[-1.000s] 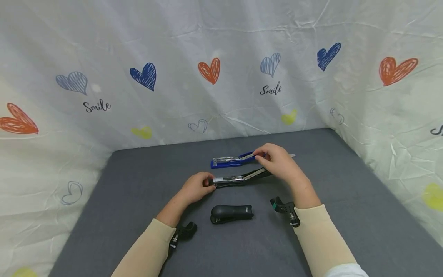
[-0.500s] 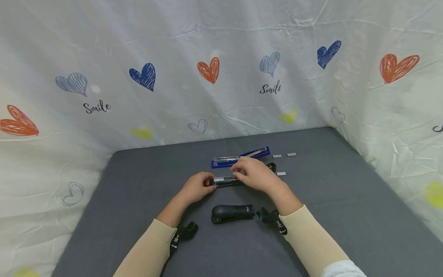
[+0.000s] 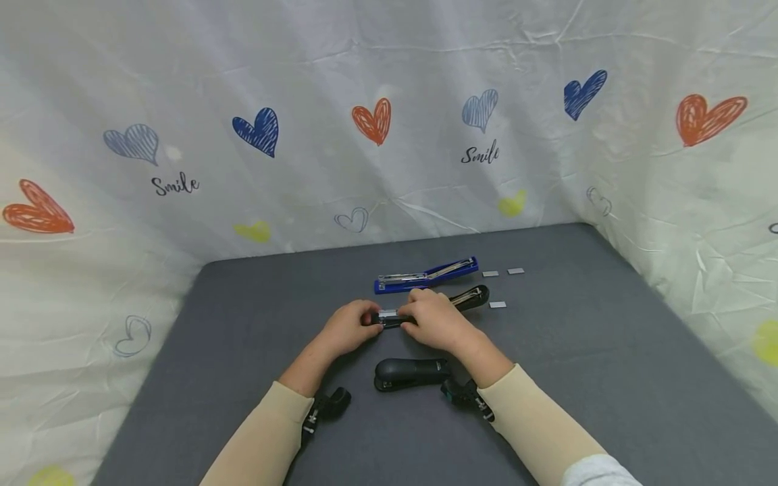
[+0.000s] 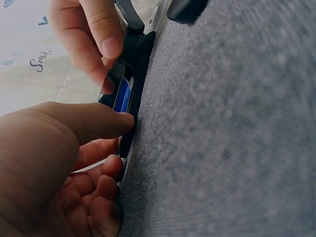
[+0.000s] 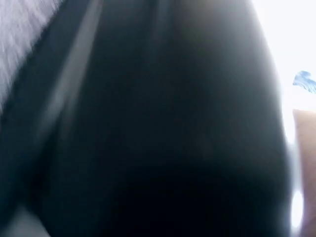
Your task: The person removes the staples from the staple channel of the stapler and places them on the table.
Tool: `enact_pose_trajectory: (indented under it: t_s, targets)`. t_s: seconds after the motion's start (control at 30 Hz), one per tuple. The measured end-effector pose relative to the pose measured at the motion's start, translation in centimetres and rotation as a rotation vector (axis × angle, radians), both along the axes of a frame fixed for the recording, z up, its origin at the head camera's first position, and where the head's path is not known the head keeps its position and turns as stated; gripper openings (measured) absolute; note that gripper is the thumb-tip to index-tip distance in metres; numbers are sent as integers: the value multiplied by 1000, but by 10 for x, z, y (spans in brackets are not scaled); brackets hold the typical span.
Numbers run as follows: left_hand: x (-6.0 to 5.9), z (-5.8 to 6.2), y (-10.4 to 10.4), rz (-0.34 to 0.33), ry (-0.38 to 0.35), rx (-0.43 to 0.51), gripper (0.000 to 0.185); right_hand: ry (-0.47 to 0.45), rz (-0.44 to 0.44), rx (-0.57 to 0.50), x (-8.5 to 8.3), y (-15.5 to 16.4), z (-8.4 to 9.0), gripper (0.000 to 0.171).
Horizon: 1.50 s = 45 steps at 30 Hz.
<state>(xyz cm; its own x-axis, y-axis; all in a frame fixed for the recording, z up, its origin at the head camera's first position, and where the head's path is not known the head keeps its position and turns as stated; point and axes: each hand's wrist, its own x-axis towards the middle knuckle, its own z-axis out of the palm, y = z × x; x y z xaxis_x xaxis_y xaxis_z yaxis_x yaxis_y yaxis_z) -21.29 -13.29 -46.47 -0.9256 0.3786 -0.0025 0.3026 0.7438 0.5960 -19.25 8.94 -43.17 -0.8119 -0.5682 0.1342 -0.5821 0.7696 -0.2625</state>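
A black stapler (image 3: 473,297) lies folded open on the table, its upper arm swung out to the right. My left hand (image 3: 346,329) pinches its left end between thumb and fingers; the left wrist view shows the thumb (image 4: 106,121) along its side. My right hand (image 3: 439,320) bends over the middle, thumb and fingertips at the staple channel, hiding the hinge. A whitish strip shows in the channel between the hands. Behind lies an opened blue stapler (image 3: 398,282). A second black stapler (image 3: 410,373), closed, sits nearer, right by the right wrist's camera.
Three small staple strips lie to the right: one (image 3: 497,304) beside the black stapler, another (image 3: 489,273) by the blue one, a third (image 3: 515,271) farther right. A white curtain (image 3: 304,202) with hearts stands behind the grey table (image 3: 243,304). A dark blur fills the right wrist view.
My right hand has moved left from the upper arm of the black stapler to its staple channel, uncovering the blue stapler's right end and the staple strips. My left hand stays at the left end.
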Motion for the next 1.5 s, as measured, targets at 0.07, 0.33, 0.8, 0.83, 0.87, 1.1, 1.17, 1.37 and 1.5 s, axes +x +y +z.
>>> enact_pose_trajectory:
  t_s: [0.07, 0.33, 0.8, 0.83, 0.87, 1.1, 1.17, 1.37, 1.5]
  targets:
    - [0, 0, 0, 0, 1, 0, 31, -5, -20, -12, 1, -3, -1, 26]
    - [0, 1, -2, -3, 11, 1, 31, -114, -139, -184, -1, -11, -4, 19]
    - [0, -1, 0, -25, 2, 10, 31, -224, -195, -416, -6, -16, -11, 17]
    - [0, -1, 1, -28, 4, 10, 32, -228, -202, -425, -6, -15, -11, 19]
    - [0, -1, 1, -32, 2, 12, 32, -232, -208, -432, -6, -15, -11, 21]
    - [1, 3, 2, -8, -8, 0, 32, -154, -170, -398, -6, -20, -10, 28]
    - [1, 4, 1, -4, -8, -2, 32, -103, -165, -385, -6, -22, -11, 26]
    - [-1, 2, -1, -9, 8, -6, 31, -31, -182, -403, -5, -24, -14, 19]
    - [-2, 0, -2, -13, 15, -10, 32, -101, -200, -470, -6, -20, -12, 19]
